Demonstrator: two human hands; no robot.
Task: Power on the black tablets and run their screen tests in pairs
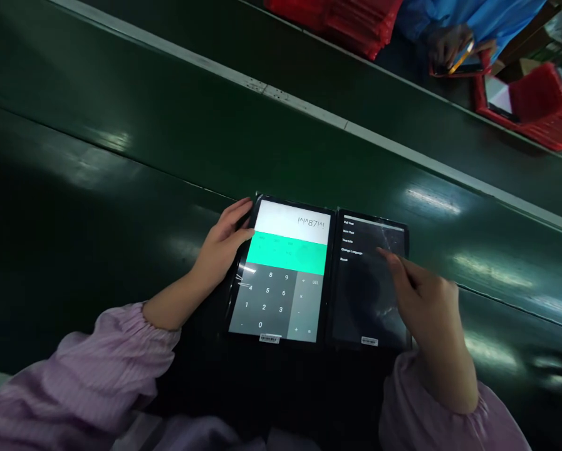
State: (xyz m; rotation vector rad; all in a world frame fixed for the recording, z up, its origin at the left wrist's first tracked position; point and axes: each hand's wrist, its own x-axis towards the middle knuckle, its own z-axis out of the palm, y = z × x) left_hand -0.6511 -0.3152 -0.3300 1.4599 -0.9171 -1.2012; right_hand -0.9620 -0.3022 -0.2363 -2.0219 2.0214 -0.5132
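Two tablets lie side by side on a dark green belt. The left tablet [283, 275] shows a calculator screen with a white strip, a teal band and a grey number pad. My left hand [222, 244] grips its left edge, thumb on the bezel. The right tablet [369, 282] has a dark screen with a short white text menu at its top left. My right hand [421, 300] hovers over it, index finger stretched out onto the screen near the menu, the other fingers curled. Both arms wear lilac sleeves.
The green conveyor belt [121, 188] runs diagonally, with a pale rail [309, 109] along its far side. Beyond it, another person's hand [447, 44] in a blue sleeve holds something over red trays [539, 103]. More red trays [351, 19] are stacked at the top.
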